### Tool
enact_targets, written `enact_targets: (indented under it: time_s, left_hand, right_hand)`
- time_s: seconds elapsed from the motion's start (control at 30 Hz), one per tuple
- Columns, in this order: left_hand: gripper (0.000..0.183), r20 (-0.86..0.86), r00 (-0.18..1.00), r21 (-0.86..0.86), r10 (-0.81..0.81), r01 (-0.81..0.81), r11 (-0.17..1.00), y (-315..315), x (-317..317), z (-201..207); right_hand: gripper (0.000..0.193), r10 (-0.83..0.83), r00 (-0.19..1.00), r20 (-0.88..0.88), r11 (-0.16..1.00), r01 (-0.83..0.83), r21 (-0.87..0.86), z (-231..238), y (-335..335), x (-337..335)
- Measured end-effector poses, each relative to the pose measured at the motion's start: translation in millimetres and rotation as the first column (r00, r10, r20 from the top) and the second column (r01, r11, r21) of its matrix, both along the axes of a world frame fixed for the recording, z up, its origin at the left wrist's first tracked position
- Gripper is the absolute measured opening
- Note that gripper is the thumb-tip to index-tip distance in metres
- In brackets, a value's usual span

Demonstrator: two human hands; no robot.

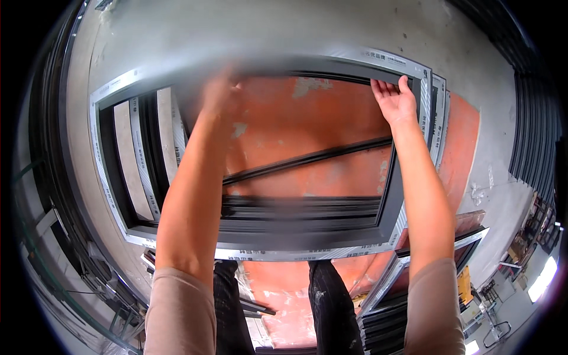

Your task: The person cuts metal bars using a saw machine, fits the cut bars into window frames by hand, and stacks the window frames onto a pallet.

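A large dark grey window frame (386,204) with pale protective film along its outer edges spreads out before me. My right hand (395,103) is at its far bar, near the right corner. The palm is turned up, with the fingers bent against the bar's inner edge and the thumb raised beside them. Toward the far bar, left of the middle, reaches my left hand (220,94). Motion smears its fingers, so their grip is unreadable. Through the opening, a thin black strip (313,158) lies slantwise over an orange-red surface (284,118).
Film-covered profiles (141,148) show through the opening's left part. Another framed piece (384,284) stands by my right leg. Long dark profiles (538,118) are stacked at the far right. More dark lengths (53,118) line the left side. Grey floor (248,29) stretches beyond the frame.
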State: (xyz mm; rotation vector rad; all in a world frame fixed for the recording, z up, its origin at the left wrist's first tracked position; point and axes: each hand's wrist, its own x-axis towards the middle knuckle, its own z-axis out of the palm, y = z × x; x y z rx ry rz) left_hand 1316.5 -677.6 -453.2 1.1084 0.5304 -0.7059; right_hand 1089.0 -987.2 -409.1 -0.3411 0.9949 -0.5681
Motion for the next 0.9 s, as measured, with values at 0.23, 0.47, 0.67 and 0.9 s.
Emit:
enact_targets:
  time_s: [0.23, 0.47, 0.67, 0.9]
  left_hand:
    - [0.032, 0.409, 0.819, 0.349, -0.402, 0.266, 0.898, 43, 36, -80]
    - [0.032, -0.105, 0.968, -0.023, 0.230, -0.233, 0.972, -38, -14, 1]
    - [0.036, -0.064, 0.946, -0.009, 0.318, -0.319, 0.948, -39, -11, 32]
    - [0.049, 0.154, 0.973, 0.505, -0.175, 0.075, 0.860, 37, -54, 82]
  right_hand:
    - [0.032, -0.005, 0.990, -0.140, 0.999, 0.011, 0.039, 23, 10, 23]
    - [0.041, 0.541, 0.353, -0.764, 0.488, -0.871, -0.057, 53, -9, -14]
    - [0.070, -0.189, 0.452, -0.872, -0.677, -0.703, -0.218, 69, 82, 97]
    - [0.091, -0.359, 0.172, -0.917, -0.591, -0.803, 0.081, 25, 111, 127]
